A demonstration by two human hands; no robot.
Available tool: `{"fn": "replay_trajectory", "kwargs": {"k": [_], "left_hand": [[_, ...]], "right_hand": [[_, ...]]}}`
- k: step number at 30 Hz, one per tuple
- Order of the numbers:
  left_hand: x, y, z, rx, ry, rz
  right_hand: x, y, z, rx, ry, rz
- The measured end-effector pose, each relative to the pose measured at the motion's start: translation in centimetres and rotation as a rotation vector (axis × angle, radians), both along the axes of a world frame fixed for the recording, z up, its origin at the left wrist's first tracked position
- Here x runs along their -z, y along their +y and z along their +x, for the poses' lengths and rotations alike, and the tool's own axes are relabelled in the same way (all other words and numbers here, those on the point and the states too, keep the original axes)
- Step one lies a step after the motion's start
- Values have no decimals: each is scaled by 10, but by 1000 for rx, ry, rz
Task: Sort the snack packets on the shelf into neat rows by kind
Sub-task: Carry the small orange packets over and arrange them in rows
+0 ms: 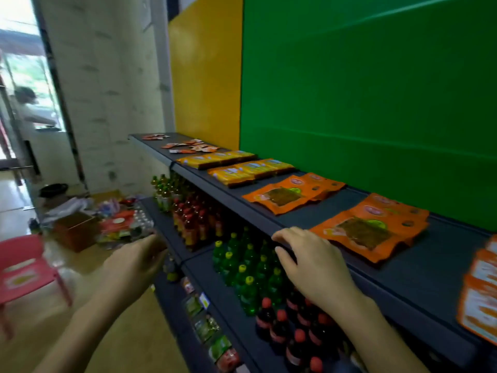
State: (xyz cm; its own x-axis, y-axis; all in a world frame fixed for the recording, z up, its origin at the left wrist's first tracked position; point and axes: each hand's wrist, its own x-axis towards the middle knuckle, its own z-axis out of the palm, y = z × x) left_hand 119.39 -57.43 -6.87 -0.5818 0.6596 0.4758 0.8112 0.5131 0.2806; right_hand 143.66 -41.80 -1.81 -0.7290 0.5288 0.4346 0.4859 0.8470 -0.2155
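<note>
Green wall [363,90], yellow panel [207,76], pink chair [24,270], bright doorway [18,76].

Orange-and-white foil snack packets [481,294] right of right hand [309,261]: cut by frame edge, print blurred. Left hand [134,262] motion-blurred.

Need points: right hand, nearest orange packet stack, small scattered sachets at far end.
right hand [313,262], head view, back of the hand
nearest orange packet stack [368,232], head view, top packet's face
small scattered sachets [193,146], head view, middle of the loose cluster
</note>
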Motion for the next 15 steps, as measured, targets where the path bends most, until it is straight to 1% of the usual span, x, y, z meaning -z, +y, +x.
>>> {"fn": "replay_trajectory", "kwargs": {"k": [7, 11, 15], "left_hand": [[21, -80, -111, -169, -74, -85], [17, -103, -168, -247, -20, -71], [17, -112, -216, -280, 17, -77]], "right_hand": [[38, -27, -151, -138, -54, -84], [38, -32, -224, -140, -20, -95], [37, -25, -280, -131, -21, -121]]}}
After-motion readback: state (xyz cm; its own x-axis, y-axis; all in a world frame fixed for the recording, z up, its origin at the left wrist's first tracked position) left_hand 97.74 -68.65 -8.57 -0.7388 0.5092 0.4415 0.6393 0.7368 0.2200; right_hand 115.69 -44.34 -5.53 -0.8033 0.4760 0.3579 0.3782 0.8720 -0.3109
